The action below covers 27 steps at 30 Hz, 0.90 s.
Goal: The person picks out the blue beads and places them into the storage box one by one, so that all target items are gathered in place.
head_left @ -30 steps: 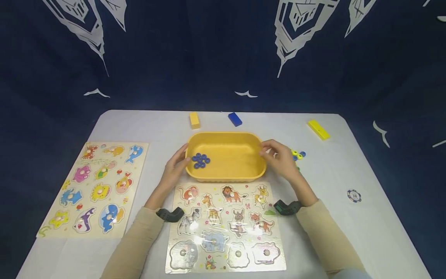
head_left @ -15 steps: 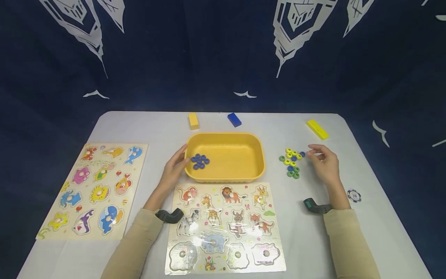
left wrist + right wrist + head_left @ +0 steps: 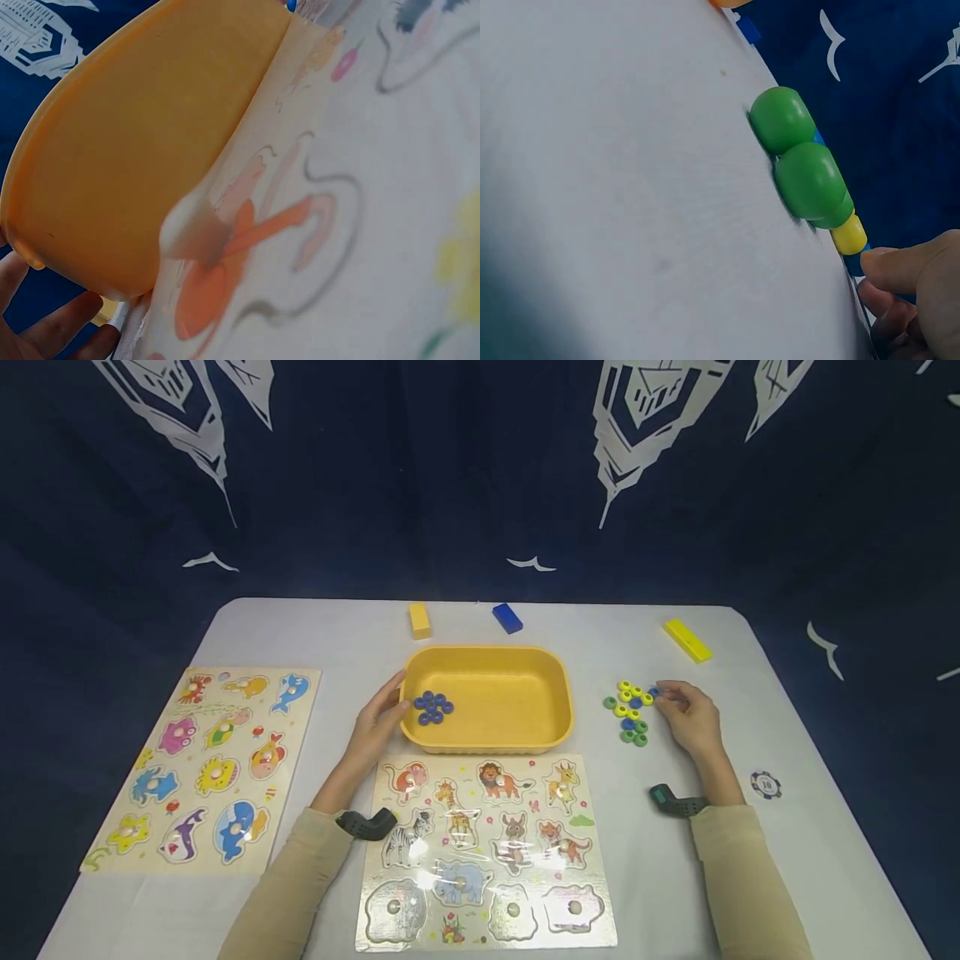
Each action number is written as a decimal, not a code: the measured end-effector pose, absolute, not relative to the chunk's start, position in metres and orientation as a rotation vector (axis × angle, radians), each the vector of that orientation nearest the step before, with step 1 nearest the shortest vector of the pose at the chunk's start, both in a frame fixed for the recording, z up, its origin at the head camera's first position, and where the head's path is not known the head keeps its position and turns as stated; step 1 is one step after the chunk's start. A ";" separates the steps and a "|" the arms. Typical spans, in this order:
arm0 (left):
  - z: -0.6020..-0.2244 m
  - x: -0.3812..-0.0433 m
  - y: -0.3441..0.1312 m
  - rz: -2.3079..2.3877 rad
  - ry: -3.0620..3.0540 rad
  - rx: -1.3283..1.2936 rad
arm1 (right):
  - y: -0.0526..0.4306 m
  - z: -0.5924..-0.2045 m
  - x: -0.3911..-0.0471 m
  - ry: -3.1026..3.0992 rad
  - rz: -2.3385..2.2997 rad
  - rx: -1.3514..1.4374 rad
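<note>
A yellow tray sits at mid-table with several blue beads in its left part. My left hand holds the tray's left end, the thumb over the rim; in the left wrist view some fingers show beside the tray wall. To the right lies a loose group of yellow, green and blue beads. At its right edge, my right hand pinches a blue bead between thumb and fingertips. Green beads stand large in the right wrist view, partly hiding those behind.
An animal puzzle board lies in front of the tray, a sea-animal board at the left. Along the back edge are a light-yellow block, a blue block and a long yellow block. A poker chip lies right.
My right hand has left the tray's right end and moved right to the bead group, where its fingertips have closed in on a blue bead. My left hand stays on the tray.
</note>
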State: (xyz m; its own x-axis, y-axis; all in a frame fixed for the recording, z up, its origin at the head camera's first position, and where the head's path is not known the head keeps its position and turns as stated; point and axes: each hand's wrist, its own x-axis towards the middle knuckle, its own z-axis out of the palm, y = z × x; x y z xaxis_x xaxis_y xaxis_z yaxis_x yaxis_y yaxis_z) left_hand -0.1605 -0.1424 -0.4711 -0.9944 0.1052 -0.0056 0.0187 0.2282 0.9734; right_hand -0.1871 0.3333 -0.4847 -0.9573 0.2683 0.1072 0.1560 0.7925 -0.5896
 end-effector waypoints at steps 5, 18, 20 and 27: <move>-0.456 -0.154 -0.139 1.913 2.418 0.138 | 0.331 -0.484 -0.190 -2.812 0.841 -0.308; -0.465 -0.158 -0.142 1.908 2.424 0.131 | 0.331 -0.496 -0.224 -2.662 0.972 -0.218; -0.472 -0.161 -0.144 1.905 2.424 0.127 | 0.315 -0.490 -0.232 -2.636 0.971 -0.087; -0.477 -0.162 -0.143 1.902 2.448 0.141 | 0.197 -0.392 -0.210 -2.735 1.133 0.374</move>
State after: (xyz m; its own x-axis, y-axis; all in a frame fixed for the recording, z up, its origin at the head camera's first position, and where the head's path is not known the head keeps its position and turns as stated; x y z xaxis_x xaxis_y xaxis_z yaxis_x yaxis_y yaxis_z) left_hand -0.1624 -0.1429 -0.4765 -0.9951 0.0955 0.0254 0.0482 0.2450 0.9683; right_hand -0.2096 0.1967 -0.3922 -0.9563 -0.1685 0.2389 -0.2881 0.6823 -0.6719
